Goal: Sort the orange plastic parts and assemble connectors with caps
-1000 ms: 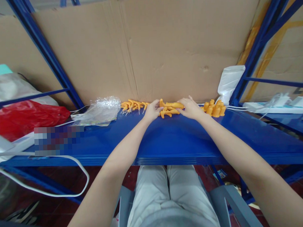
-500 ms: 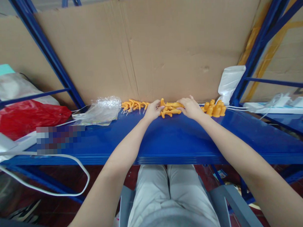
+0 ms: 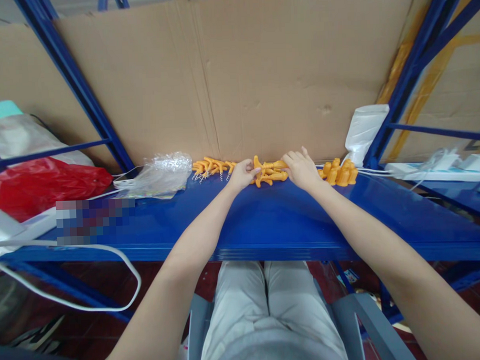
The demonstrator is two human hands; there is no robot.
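On the blue table (image 3: 280,215), near the cardboard back, several yellow corkscrews (image 3: 269,177) lie between my hands with their spirals covered. My left hand (image 3: 242,174) pinches the T-shaped handle of one corkscrew (image 3: 257,162). At that corkscrew's other end, the fingers of my right hand (image 3: 301,168) close on its yellow sleeve (image 3: 278,164). Left of my left hand lies a row of yellow handles (image 3: 211,164) with bare metal spirals. Several yellow sleeves (image 3: 342,172) stand upright just right of my right hand.
Clear plastic bags (image 3: 161,177) lie at the left, beside a red plastic bag (image 3: 55,181). A white pouch (image 3: 366,131) leans against the right post. White power strips (image 3: 436,171) and cables run along both sides. A cardboard sheet (image 3: 260,79) closes off the back.
My right hand's fingers have shifted slightly on the sleeve. My left hand stays at the handle, almost unmoved.
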